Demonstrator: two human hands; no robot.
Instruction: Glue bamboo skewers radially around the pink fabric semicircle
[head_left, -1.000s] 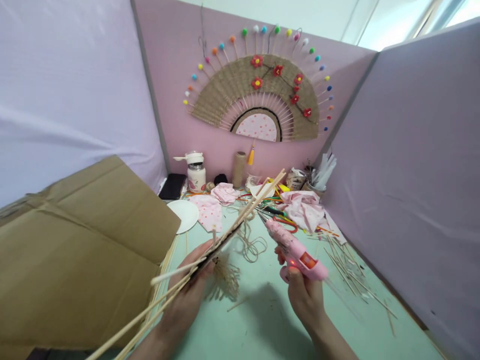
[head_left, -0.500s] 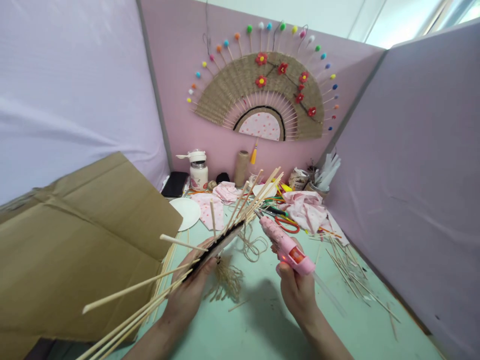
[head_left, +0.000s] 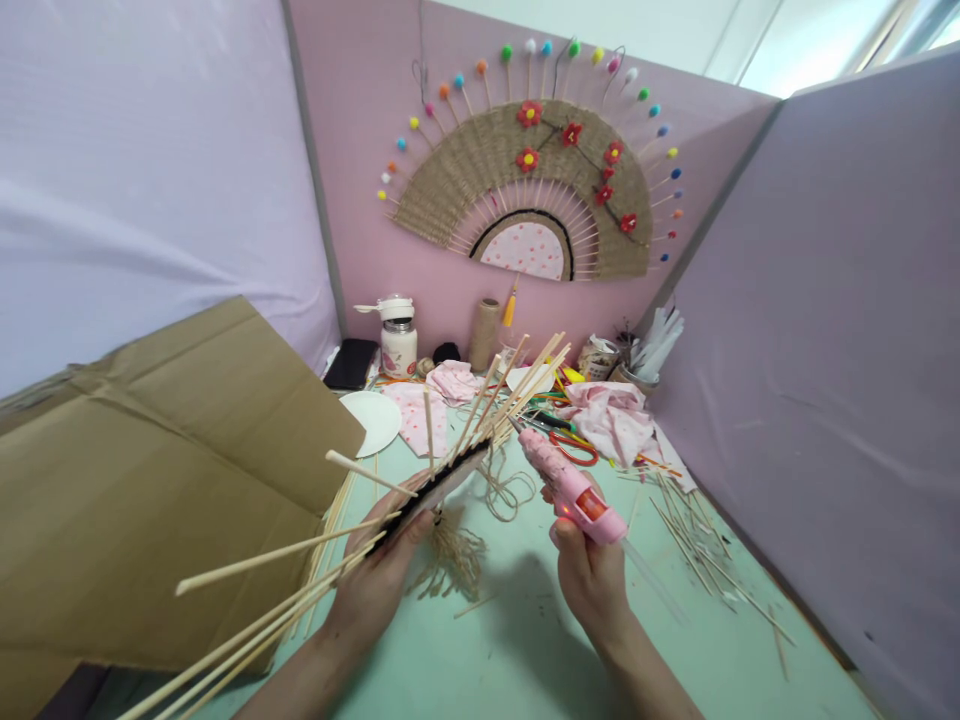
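Observation:
My left hand (head_left: pixel 379 585) grips a fan base (head_left: pixel 431 492) with a black edge, tilted edge-on toward me. Several thin wooden sticks (head_left: pixel 289 552) fan out from it to the left and to the far side. A twine tassel (head_left: pixel 454 555) hangs beneath the base. Wrapped around a pink hot glue gun (head_left: pixel 566 480) is my right hand (head_left: pixel 592 575), and a clear glue stick (head_left: pixel 656 580) trails out of the gun's back. The nozzle points up and left, close to the sticks at the base's far end. Whether it touches them I cannot tell.
A finished fan (head_left: pixel 525 170) with pompoms hangs on the pink back panel. A cardboard sheet (head_left: pixel 165 480) leans at left. Behind lie a jar (head_left: pixel 398 345), pink cloth (head_left: pixel 611 420) and red-handled scissors (head_left: pixel 574 448). Loose sticks (head_left: pixel 697 535) are scattered at right.
Both hands keep their grips and almost the same positions. The view has shifted slightly, and the left-hand sticks sit a little differently in it.

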